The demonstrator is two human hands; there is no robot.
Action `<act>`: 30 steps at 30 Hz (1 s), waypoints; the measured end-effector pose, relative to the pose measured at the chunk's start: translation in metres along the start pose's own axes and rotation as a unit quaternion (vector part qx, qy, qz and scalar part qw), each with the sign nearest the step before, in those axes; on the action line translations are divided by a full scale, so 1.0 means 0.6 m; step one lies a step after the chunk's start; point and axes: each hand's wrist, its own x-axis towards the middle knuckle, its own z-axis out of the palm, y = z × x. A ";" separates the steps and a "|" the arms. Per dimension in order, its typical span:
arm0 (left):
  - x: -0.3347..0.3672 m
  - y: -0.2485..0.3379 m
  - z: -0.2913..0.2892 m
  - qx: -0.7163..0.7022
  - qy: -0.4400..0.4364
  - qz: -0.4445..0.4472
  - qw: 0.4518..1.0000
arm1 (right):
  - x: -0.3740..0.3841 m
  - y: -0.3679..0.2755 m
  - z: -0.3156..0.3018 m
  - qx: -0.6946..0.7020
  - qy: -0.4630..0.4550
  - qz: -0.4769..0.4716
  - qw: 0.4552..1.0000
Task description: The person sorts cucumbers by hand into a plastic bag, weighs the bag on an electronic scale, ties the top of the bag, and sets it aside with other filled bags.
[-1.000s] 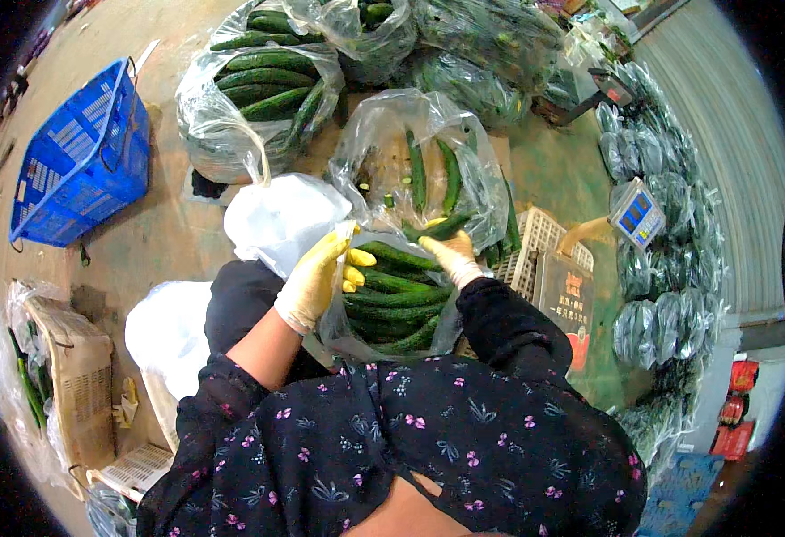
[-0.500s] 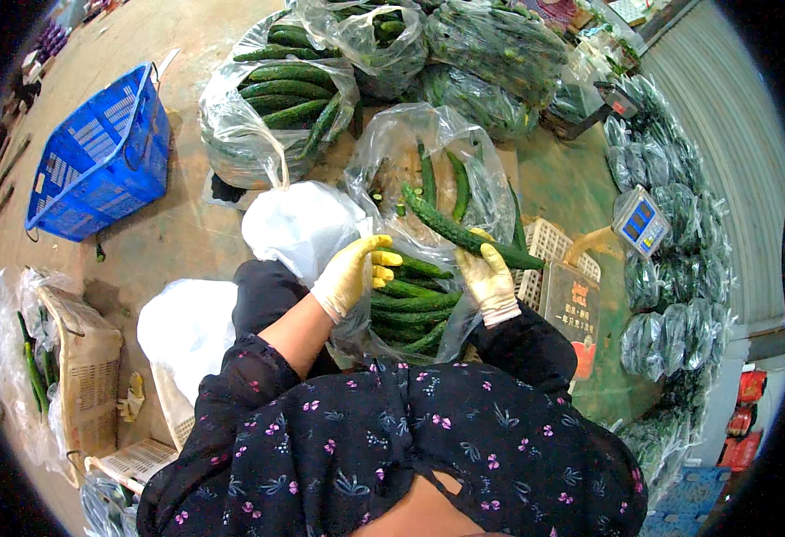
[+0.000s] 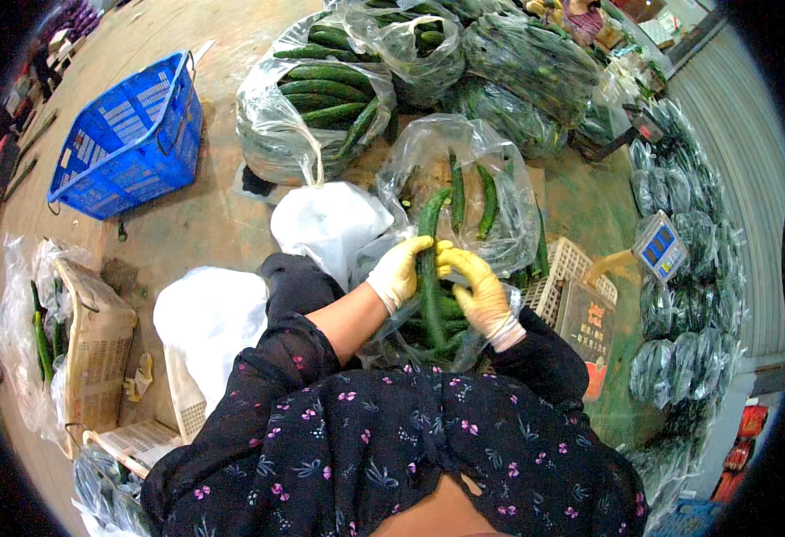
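Observation:
A long, dark green cucumber (image 3: 432, 300) stands nearly upright in the picture, over an open clear plastic bag (image 3: 392, 183). My left hand (image 3: 398, 274), in a yellow-and-white glove, is closed around its upper half. Right beside it, my right hand (image 3: 480, 291), gloved alike, has its thumb spread from the fingers, and the fingertips reach the cucumber's right side. More cucumbers (image 3: 451, 328) lie in the near part of the bag, partly hidden by my hands. Farther off, loose cucumbers (image 3: 488, 202) lie by the bag's far side.
White bundles (image 3: 331, 222) sit left of the bag, with a blue crate (image 3: 128, 143) beyond. Filled cucumber bags (image 3: 321, 94) stand at the back, a person (image 3: 582, 20) behind. A scale display (image 3: 661, 248), a beige crate (image 3: 560, 268) and wrapped cucumbers (image 3: 696, 242) line the right.
The cucumber has turned from slanting across to nearly upright. My left hand has closed on it, while my right hand has loosened its hold and opened. The view has shifted slightly.

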 end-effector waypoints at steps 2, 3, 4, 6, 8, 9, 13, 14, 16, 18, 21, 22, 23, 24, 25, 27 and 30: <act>-0.001 0.000 0.017 0.089 0.002 0.054 0.995 | -0.015 0.048 -0.007 0.137 0.073 0.139 0.978; -0.005 -0.001 0.029 0.098 -0.018 0.059 0.993 | -0.010 0.075 -0.007 0.278 0.095 0.216 0.931; -0.016 0.007 0.030 0.106 -0.030 0.077 0.991 | 0.028 0.044 -0.029 0.263 0.069 0.234 0.934; -0.023 0.010 0.037 0.123 -0.061 0.059 0.989 | 0.068 0.028 -0.033 0.480 0.074 0.228 0.844; -0.025 0.007 0.047 0.146 -0.116 0.052 0.981 | 0.093 0.041 -0.018 0.535 0.035 0.174 0.826; -0.020 0.004 0.038 0.163 -0.112 0.043 0.979 | 0.102 0.042 -0.007 0.527 0.057 0.169 0.831; -0.030 0.009 0.045 0.184 -0.098 0.072 0.975 | 0.119 0.014 0.007 0.532 0.115 0.234 0.805; -0.031 0.010 0.045 0.186 -0.093 0.073 0.975 | 0.121 0.016 0.009 0.527 0.123 0.240 0.806; -0.033 0.012 0.045 0.192 -0.085 0.075 0.975 | 0.127 0.018 0.010 0.523 0.126 0.246 0.806; -0.035 0.016 0.042 0.185 -0.078 0.069 0.977 | 0.132 0.020 0.011 0.526 0.114 0.249 0.805; -0.039 0.017 0.043 0.183 -0.075 0.068 0.978 | 0.137 0.019 0.010 0.520 0.118 0.258 0.805; -0.039 0.015 0.044 0.184 -0.075 0.066 0.978 | 0.138 0.023 0.009 0.524 0.120 0.269 0.800; -0.039 0.015 0.045 0.172 -0.066 0.058 0.981 | 0.137 0.029 0.011 0.514 0.123 0.266 0.806; -0.039 0.016 0.045 0.160 -0.057 0.050 0.984 | 0.137 0.042 0.012 0.479 0.102 0.272 0.829; -0.039 0.015 0.044 0.149 -0.049 0.042 0.987 | 0.135 0.062 0.013 0.442 0.082 0.278 0.849; -0.033 0.008 0.034 0.132 -0.016 0.053 0.990 | 0.130 0.121 0.012 0.304 0.049 0.258 0.916; -0.023 0.023 0.003 0.149 0.022 0.074 0.986 | 0.102 0.181 -0.042 0.108 0.152 0.341 0.921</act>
